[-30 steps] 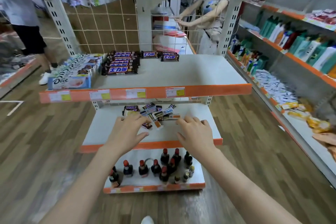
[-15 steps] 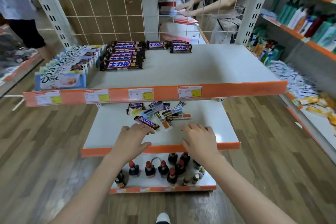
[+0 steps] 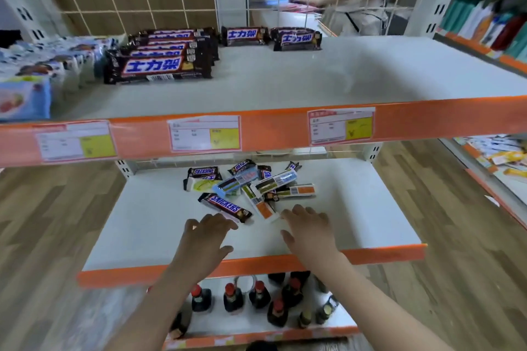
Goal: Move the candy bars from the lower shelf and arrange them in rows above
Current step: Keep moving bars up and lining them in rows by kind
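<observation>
Both hands reach forward, palms down — left point(image 3: 204, 242), right point(image 3: 309, 234) — fingers relaxed.

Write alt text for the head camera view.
Two open hands, left hand and right hand, reach toward a loose pile of candy bars on the lower shelf; rows of bars sit on the upper shelf.

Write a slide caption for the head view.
Both open hands, left hand and right hand, reach toward jumbled candy bars.

upper shelf point(image 3: 328, 80): rows of candy bars point(image 3: 159, 65) and blue packets point(image 3: 34, 80) lying at left | lower shelf point(image 3: 128, 231): loose pile of candy bars point(image 3: 248, 188) lying | bottom shelf point(image 3: 251, 325): small bottles point(image 3: 233, 298) standing
</observation>
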Demonstrator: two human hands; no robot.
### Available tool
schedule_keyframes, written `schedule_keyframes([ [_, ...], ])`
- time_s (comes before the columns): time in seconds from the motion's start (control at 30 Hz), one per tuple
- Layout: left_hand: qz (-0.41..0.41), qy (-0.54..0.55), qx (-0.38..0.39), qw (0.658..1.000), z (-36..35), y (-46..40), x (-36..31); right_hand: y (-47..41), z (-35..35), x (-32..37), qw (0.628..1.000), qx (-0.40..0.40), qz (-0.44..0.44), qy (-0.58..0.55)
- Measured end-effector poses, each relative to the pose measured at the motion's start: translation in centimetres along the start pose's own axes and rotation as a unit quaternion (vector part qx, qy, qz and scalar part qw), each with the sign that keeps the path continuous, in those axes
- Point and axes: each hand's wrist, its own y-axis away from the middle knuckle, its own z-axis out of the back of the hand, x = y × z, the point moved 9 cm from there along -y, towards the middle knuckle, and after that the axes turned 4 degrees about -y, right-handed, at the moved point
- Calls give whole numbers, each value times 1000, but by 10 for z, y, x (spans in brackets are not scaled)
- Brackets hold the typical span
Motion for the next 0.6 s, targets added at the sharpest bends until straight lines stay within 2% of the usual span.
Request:
schedule_keyframes([
  [0.13, 43, -34, 9, 998, -27, -22, 12, -35, -24, -18, 998, -11, -49, -24],
  [0.23, 67, -9, 13, 998, -42, -40, 17, -63, -36, -24, 998, -24, -51, -31],
  [0.3, 77, 5, 27, 997, -54, -48, 17, -81, -50, -23, 998, -1, -54, -44],
  [0.43, 83, -4, 37, 996, -71, -59, 18, -106, -73, -13, 998, 43, -32, -29],
  [0.6, 64, -22, 33, 997, -75, -74, 25, -125, -85, -7, 999, 48, 21, -2],
])
